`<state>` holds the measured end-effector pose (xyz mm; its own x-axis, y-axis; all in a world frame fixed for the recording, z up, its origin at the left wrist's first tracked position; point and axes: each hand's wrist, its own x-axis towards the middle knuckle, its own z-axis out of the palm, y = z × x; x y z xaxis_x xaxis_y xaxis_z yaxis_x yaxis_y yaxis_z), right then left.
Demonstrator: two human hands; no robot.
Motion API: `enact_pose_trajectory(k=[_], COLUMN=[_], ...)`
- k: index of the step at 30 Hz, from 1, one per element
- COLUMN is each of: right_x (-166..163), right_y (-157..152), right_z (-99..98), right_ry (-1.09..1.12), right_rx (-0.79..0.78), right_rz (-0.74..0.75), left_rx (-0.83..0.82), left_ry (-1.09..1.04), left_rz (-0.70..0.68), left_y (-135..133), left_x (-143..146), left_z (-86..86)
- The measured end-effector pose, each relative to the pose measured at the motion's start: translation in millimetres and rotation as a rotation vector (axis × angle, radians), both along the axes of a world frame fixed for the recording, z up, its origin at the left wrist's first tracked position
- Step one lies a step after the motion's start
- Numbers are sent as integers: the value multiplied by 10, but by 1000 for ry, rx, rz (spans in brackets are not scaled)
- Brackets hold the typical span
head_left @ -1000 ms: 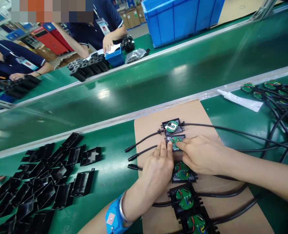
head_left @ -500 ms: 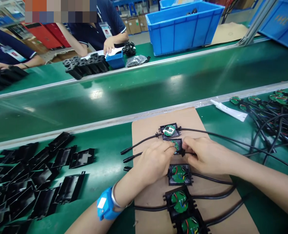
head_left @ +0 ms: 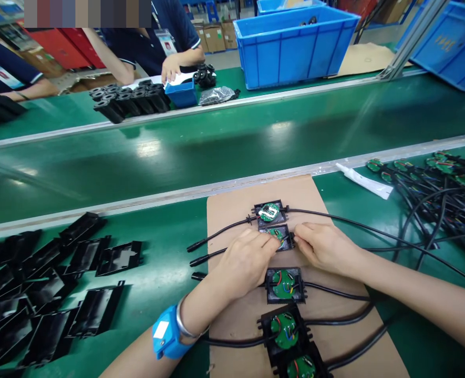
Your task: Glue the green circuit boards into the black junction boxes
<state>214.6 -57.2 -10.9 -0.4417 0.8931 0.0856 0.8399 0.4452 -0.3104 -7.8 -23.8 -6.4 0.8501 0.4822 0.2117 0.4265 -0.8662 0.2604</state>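
My left hand (head_left: pixel 248 257) is closed at the left side of a small black plastic housing (head_left: pixel 290 240), its fingertips over the green circuit board (head_left: pixel 274 233) inside. At the housing's right end, my right hand (head_left: pixel 324 244) pinches where the black cable comes out; the fingers hide that spot. Just above lies another housing with a green board (head_left: pixel 269 212) carrying a white patch. Below my hands, further housings hold green boards (head_left: pixel 284 284) with red, blue and yellow wires. All of them rest in a column on a cardboard sheet (head_left: pixel 240 202).
Empty black housing shells (head_left: pixel 98 310) are spread over the green table at left. A white tube (head_left: pixel 364 180) and a heap of cabled boards (head_left: pixel 445 184) lie at right. Beyond the green channel (head_left: pixel 200 142), a co-worker's hand (head_left: pixel 171 68) is beside a small blue bin (head_left: pixel 182 93).
The view has shifted slightly, so most things sit a little further left. The second housing shows more between my hands; my right fingers have drawn slightly back from its board.
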Motion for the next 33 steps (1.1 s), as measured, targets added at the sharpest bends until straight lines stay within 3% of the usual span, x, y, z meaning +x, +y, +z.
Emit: enact_pose_trajectory(k=[4, 8, 12, 16, 20, 27, 30, 33], right_x=[-63, -116, -33, 58, 34, -7, 32, 114], right_y=[61, 48, 10, 31, 61, 70, -24, -87], right_z=[111, 81, -39, -78, -92, -136, -87, 18], right_ry=[-166, -291, -183, 76, 266, 305, 267, 242], right_rx=[40, 201, 265, 187, 84, 143, 51, -74], right_rz=[110, 198, 178, 68, -12, 108, 110, 124], left_rx=[7, -12, 4, 31, 70, 134, 35, -138], left_ry=[63, 195, 162, 83, 185, 271, 170, -63], left_rz=[7, 31, 31, 46, 46, -18, -26, 24], left_y=[-12, -12, -33, -56, -84, -123, -142, -54], left_x=[56, 143, 133, 80, 103, 206, 106, -113], left_z=[50, 104, 61, -8, 40, 140, 156, 179])
